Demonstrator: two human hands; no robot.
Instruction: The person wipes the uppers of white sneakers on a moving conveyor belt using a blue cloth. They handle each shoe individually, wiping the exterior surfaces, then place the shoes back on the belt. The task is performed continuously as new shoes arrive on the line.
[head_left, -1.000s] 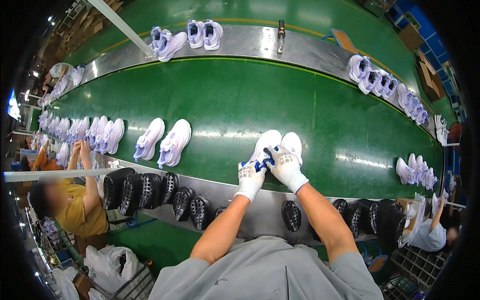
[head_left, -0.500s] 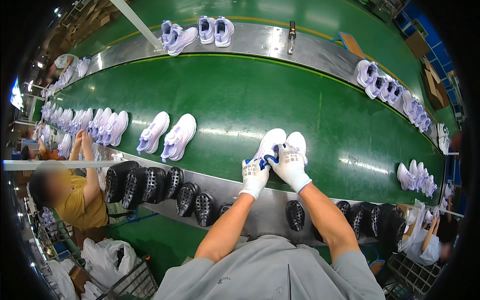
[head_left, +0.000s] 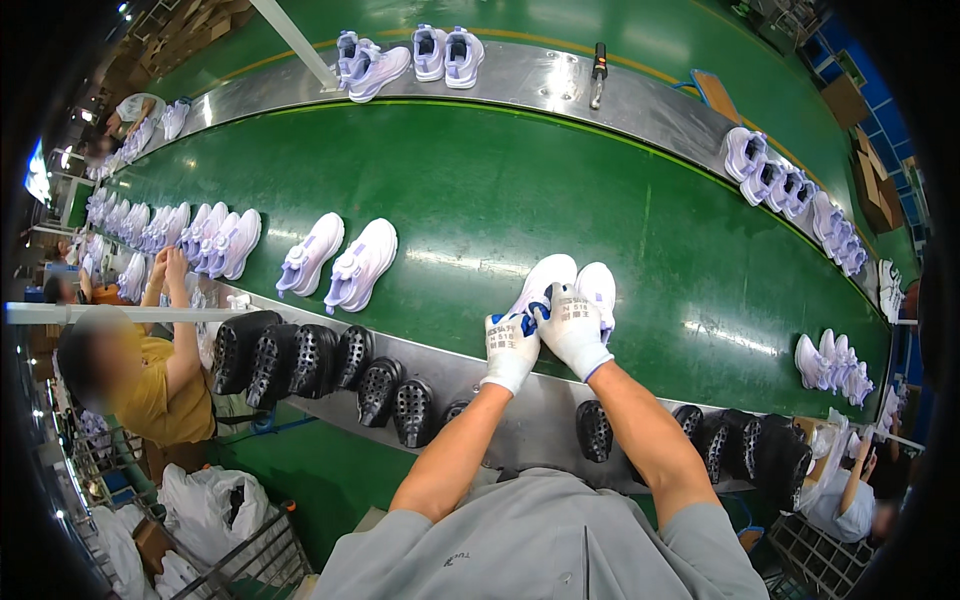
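Observation:
A white and lavender sneaker (head_left: 549,278) rests on the green conveyor belt in front of me, toe pointing away. My left hand (head_left: 512,350), in a white glove with blue fingertips, is closed on its heel end. Gloved the same way, my right hand (head_left: 573,328) has its fingers bent onto the same shoe's collar from the right. The fingers hide the shoe's opening and back. Close on the right lies a matching sneaker (head_left: 597,290), partly covered by my right hand.
More sneakers (head_left: 362,265) stand on the belt to the left, others (head_left: 835,365) to the right. Black perforated shoe lasts (head_left: 378,390) line the near metal ledge (head_left: 540,415). The far ledge holds sneakers (head_left: 463,58) and a screwdriver-like tool (head_left: 598,78). A co-worker (head_left: 155,385) sits at left.
The view has shifted slightly. Both hands stay on the same sneaker, with only small finger movement.

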